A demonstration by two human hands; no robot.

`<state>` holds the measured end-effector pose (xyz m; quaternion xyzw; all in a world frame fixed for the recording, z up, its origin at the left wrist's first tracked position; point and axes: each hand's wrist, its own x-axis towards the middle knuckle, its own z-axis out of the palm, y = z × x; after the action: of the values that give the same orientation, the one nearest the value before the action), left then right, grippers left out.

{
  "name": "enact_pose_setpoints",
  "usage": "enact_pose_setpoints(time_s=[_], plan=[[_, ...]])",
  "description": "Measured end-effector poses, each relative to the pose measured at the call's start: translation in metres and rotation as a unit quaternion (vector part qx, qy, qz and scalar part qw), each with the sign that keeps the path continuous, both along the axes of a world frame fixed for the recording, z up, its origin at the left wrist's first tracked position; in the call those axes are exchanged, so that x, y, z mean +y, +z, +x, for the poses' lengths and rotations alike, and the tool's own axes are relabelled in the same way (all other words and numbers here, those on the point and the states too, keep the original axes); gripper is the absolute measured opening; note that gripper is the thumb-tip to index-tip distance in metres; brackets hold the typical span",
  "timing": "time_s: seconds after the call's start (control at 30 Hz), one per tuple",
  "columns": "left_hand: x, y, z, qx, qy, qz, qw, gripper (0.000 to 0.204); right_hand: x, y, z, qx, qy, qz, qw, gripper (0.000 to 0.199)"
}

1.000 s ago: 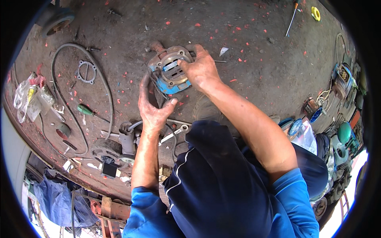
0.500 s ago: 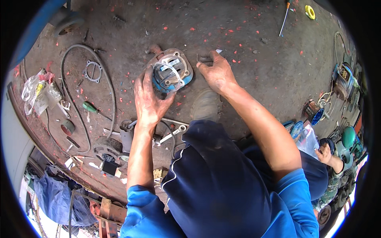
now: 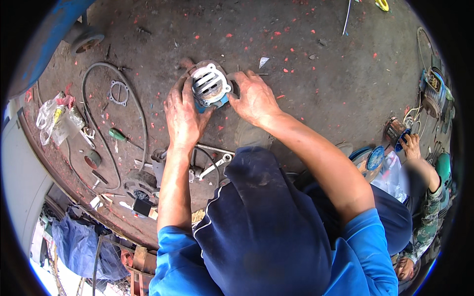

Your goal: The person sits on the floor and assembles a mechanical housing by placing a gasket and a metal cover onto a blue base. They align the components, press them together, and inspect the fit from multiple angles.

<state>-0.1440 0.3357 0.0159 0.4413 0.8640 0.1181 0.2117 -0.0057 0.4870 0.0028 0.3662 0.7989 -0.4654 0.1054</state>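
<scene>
A finned silver metal head (image 3: pixel 210 85) sits on a blue block on the dirty concrete floor (image 3: pixel 306 34). My left hand (image 3: pixel 184 114) rests against its left and lower side, fingers wrapped along the edge. Pressed to its right side is my right hand (image 3: pixel 253 97), fingers curled at the rim. Both hands hold the part between them. The blue block shows only as a sliver under the silver head.
A flat gasket (image 3: pixel 118 92), a curved hose (image 3: pixel 139 118), a green-handled screwdriver (image 3: pixel 118 134) and wrenches (image 3: pixel 217 165) lie at left and below. Plastic bags (image 3: pixel 59 118) sit far left. Another person's hand (image 3: pixel 411 146) works on a motor part at right.
My right hand came back from the floor on the right and now grips the finned part. The left hand slid up along its left side. The camera view moved closer.
</scene>
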Motion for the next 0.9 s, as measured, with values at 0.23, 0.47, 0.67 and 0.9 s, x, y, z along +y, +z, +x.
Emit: enact_pose_setpoints(time_s=[0.23,0.47,0.67,0.9], plan=[[0.001,0.000,-0.009,-0.001,0.014,-0.026,1.000,0.097,-0.009,-0.014,0.005,0.016,0.021,0.046,0.999,0.040],[0.000,-0.004,-0.018,-0.024,0.022,-0.020,0.999,0.096,-0.015,-0.019,0.006,0.045,0.025,0.086,0.995,0.032],[0.003,-0.006,-0.018,-0.022,0.022,-0.014,0.999,0.093,-0.020,-0.024,0.005,0.045,0.022,0.115,0.992,0.035],[0.005,-0.008,-0.020,-0.038,0.021,-0.009,0.999,0.095,-0.023,-0.024,0.003,0.041,-0.007,0.116,0.992,0.036]])
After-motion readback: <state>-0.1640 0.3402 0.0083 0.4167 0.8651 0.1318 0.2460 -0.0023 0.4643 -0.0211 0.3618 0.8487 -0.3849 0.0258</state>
